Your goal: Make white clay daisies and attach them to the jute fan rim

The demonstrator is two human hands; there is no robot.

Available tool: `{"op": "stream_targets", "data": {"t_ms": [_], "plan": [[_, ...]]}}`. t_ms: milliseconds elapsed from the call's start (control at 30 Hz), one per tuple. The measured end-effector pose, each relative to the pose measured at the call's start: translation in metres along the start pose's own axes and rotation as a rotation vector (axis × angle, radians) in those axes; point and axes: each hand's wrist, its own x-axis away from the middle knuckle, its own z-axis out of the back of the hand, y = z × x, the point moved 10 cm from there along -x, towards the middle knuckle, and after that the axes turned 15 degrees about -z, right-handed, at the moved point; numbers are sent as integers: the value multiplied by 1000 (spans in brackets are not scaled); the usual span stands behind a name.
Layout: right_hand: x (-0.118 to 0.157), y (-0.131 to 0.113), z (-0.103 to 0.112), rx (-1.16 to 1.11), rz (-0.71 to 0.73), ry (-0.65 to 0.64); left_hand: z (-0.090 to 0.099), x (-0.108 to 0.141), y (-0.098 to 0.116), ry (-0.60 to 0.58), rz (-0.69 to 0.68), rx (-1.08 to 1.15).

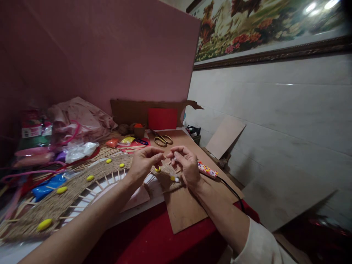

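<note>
Pinching a small white piece (176, 159) between the thumb and fingertips, my right hand (186, 165) hangs over the table, facing my left hand (144, 161), whose grip is pressed together at thumb and forefinger; whether anything thin is caught in it, I cannot tell from my view. The two sets of fingertips are close to each other, just above one end of a twine-wrapped arc (78, 187). That arc curves away to the left, dotted with yellow ovals (62, 190), with pale wooden sticks (90, 191) showing along its inner edge. Under my right hand, a yellow bit and a white bit sit on the arc's end. A flower-patterned glue gun (208, 170) lies on the brown board (187, 211) just beyond my right wrist, its black cord (232, 190) running off toward the board's edge. Farther back I see gold-handled scissors (160, 141), an upright red card (162, 118), and a small pot (139, 132) with something orange in it. Over on the left are a blue packet (48, 187) and crumpled pink fabric (79, 115).
</note>
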Motion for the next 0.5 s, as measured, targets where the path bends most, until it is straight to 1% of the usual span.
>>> {"op": "stream_targets", "data": {"t_ms": [67, 100, 167, 233, 267, 333, 400, 433, 500], "plan": [[-1, -1, 6, -20, 6, 39, 3, 0, -6, 18, 25, 92], [-2, 1, 6, -31, -8, 37, 4, 0, -9, 24, 39, 118], [-3, 4, 4, -22, -39, 16, 6, -1, -9, 39, 30, 104], [-2, 4, 1, 30, -35, 11, 7, -1, -4, 47, -30, 14], [-1, 3, -2, 72, -20, 6, 4, -1, 0, 25, -74, -51], [2, 2, -9, 173, 13, -26, -4, -2, 8, -55, -165, -178], [4, 1, -15, 245, 37, -60, -9, -2, 12, -108, -212, -257], [5, 0, -16, 254, 44, -63, -7, -2, 13, -96, -212, -261], [5, -1, -13, 222, 44, -46, 2, -4, 13, -14, -179, -216]]}}
